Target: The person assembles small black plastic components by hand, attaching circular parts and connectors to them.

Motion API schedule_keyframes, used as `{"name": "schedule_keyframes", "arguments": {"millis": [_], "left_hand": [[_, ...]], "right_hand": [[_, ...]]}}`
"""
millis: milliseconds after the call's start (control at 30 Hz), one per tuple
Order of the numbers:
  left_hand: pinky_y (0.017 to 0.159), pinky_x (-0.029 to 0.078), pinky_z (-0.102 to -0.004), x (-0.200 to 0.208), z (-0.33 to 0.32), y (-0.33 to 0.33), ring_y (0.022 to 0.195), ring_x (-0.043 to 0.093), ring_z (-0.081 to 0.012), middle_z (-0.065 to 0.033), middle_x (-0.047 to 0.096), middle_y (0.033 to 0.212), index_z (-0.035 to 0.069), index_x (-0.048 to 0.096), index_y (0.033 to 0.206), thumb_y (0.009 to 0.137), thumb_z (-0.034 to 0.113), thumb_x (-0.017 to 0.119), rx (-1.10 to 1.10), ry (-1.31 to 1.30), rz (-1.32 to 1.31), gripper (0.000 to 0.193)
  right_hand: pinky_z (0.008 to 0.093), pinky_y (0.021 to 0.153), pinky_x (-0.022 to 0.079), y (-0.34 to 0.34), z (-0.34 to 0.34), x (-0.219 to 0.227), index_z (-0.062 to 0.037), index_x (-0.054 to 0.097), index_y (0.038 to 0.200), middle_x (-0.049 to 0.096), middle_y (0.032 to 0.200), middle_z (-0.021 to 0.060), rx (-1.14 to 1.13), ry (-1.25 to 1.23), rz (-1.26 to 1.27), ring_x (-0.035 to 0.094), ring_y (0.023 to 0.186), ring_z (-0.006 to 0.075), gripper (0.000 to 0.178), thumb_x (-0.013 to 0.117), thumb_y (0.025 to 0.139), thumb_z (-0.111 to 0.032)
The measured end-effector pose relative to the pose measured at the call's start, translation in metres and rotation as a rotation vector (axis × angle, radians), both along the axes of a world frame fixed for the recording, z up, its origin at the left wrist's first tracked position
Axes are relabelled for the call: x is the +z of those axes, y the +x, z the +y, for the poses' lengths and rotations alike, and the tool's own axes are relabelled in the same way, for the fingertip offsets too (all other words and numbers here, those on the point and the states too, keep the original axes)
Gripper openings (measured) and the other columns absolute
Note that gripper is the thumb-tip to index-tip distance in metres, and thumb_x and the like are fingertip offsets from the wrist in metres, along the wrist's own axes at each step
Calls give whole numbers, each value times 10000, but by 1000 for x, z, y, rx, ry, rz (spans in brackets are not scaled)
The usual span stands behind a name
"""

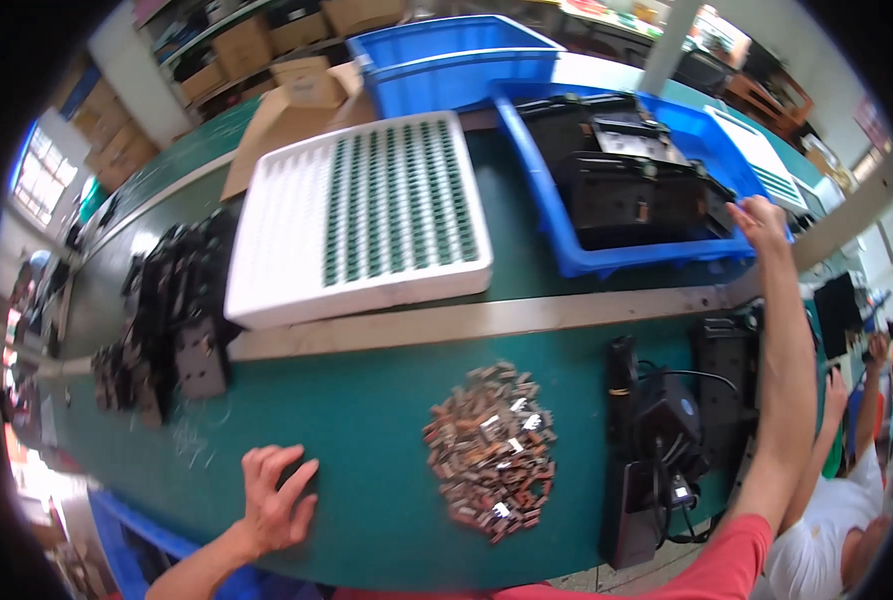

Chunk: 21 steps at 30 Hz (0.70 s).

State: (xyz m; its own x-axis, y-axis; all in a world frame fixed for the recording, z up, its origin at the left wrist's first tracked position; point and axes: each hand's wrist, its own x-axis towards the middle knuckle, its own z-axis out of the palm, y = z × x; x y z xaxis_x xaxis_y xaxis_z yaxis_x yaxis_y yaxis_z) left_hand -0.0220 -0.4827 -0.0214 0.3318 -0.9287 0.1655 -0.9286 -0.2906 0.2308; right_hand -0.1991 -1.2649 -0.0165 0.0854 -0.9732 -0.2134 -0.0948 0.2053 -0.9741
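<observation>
My left hand (278, 500) rests on the green tabletop (366, 440) with its fingers spread, holding nothing. To its right lies a heap of small metallic, brownish pieces (491, 455), a few of them shiny. My right arm stretches far to the back right. There my right hand (761, 222) is closed at the right side of a blue bin (616, 262), its fingertips beside the end of a black plastic housing (631, 200). What the fingers grip, if anything, is too small to make out. Several such black housings lie in the bin.
A white foam tray (356, 300) with rows of green-and-white parts stands on the raised back level. Black parts (181, 310) are stacked at left. A black device with cables (666, 420) lies right. Behind stands another blue bin (456, 80). A person in white (826, 540) works at right.
</observation>
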Motion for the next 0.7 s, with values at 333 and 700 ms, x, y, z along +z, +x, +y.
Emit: {"name": "schedule_keyframes", "arguments": {"millis": [333,700], "left_hand": [[937,396,-493,-13,8,5,1096,524,-342,-161,553,1253,67,631,1212,709,152,729,-44,-145,-32,519],[1000,439,-419,68,97,33,1185,535,-324,-118,571,1268,105,641,1222,727,96,756,256,-557,-138,508]], "right_hand": [[260,843,512,30,327,146,-72,573,1330,623,1203,70,663,-574,189,620,1065,148,458,633,915,-256],[284,761,539,3,590,86,-50,638,1271,694,1060,64,1461,-109,164,656,912,132,321,674,962,-128]]}}
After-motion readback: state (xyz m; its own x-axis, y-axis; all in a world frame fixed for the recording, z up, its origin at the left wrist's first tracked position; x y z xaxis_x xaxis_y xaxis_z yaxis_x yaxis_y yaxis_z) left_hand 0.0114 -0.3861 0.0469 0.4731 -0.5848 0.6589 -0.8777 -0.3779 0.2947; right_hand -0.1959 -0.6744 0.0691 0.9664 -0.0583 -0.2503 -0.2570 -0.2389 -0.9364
